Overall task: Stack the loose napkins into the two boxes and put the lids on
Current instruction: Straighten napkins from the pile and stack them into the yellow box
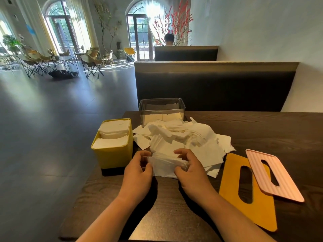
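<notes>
Head view: on the dark wood-grain table, left hand and right hand pinch a soft white napkin wad with curled fingers at the loose pile's near edge, yellow box left, clear box far, slotted orange lid and ribbed pink lid right.

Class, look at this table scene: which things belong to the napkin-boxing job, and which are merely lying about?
Job: loose napkins, yellow box, clear box, orange lid, pink lid, left hand and right hand holding a napkin bundle.
Lying about: booth bench, folding chairs, red blossom branches.
</notes>
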Demonstrator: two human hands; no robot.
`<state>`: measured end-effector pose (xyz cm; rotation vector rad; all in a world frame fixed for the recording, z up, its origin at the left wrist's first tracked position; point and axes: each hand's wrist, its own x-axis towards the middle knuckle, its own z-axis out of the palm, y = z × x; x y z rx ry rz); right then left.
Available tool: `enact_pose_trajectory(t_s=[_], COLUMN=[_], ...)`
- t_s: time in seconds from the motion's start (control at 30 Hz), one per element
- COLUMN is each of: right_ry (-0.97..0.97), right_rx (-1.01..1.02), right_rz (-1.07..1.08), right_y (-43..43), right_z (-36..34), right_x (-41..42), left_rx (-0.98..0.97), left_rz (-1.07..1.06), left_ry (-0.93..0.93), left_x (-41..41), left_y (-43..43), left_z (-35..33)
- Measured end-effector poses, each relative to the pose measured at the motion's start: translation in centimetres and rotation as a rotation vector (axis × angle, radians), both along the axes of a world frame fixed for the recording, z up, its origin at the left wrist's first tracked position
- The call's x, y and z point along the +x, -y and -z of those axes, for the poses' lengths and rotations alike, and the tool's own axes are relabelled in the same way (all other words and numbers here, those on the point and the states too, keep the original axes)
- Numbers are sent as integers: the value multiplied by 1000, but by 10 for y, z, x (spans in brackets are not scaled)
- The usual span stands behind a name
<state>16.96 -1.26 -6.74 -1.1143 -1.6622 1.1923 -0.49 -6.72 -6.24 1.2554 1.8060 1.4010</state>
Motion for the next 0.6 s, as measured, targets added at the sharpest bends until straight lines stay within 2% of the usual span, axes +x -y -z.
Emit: enact_pose_trajectory(t_s=[0.17,0.3,0.6], right_ry=[20,13,23], right_rx=[7,3,10], right_rz=[-11,-16,-36], right_y=[1,1,-1], right_z=[1,1,5], right_x=[0,0,-1], left_rx=[11,123,260], left_rz=[-47,-80,46], left_ry=[-24,-30,-91], left_x=[1,-1,4], left_y=[0,5,2], left_z=[0,-6,-47])
